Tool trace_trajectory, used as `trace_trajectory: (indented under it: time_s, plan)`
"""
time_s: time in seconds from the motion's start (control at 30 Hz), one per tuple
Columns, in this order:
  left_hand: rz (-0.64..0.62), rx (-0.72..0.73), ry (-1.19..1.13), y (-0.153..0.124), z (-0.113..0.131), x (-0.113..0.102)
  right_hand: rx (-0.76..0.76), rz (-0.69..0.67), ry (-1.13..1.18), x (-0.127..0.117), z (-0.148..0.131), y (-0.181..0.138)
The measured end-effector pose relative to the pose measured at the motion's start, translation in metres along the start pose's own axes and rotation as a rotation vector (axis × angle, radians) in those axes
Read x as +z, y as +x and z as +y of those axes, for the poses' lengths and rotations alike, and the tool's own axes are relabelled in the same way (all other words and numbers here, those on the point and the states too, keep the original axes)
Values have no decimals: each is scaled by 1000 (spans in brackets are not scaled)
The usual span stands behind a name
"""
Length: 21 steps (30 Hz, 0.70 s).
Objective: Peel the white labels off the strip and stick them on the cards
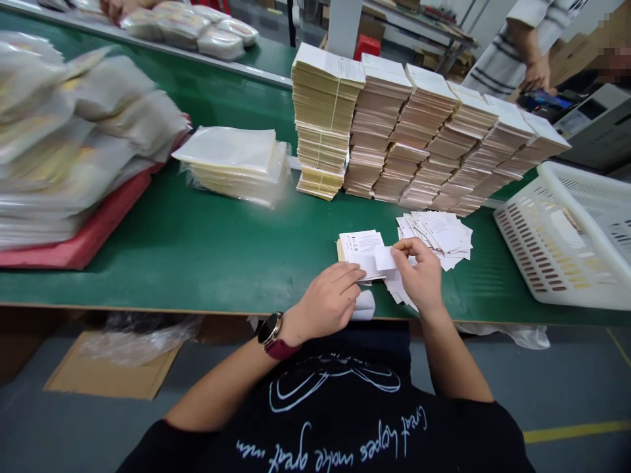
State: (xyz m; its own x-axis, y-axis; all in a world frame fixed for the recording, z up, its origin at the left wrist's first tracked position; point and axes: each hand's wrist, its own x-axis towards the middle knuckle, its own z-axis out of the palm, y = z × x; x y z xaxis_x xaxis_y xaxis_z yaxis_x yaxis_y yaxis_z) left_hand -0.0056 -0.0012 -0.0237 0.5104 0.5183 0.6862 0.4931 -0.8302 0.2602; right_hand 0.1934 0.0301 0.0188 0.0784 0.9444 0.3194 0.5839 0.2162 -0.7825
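My left hand, with a watch on the wrist, rests curled on the near edge of the green table, its fingers pressed on a small stack of printed white cards. My right hand pinches a small white paper slip between thumb and fingers, just right of that stack, with more white slips tucked under the palm. A loose heap of small printed leaflets lies just beyond my right hand.
Tall stacks of tan and pink card packs stand at the back. A bundle of clear bags lies left of them. Piled bagged goods on a red tray fill the left. A white plastic basket sits right. Another person's arm is behind.
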Motion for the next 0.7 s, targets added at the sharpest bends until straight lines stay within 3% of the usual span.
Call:
trace_trajectory:
  time_s: [0.17, 0.4, 0.6, 0.7]
  plan:
    - [-17, -9, 23, 0, 0, 1, 26, -78, -61, 12, 6, 3]
    - [-37, -17, 21, 1, 0, 1, -68, -138, -225, 14, 3, 5]
    - [-50, -13, 47, 1, 0, 2, -258, -135, -628, 20, 0, 1]
    - [-48, -15, 44, 0, 0, 3, -228, -107, -802, 18, -3, 2]
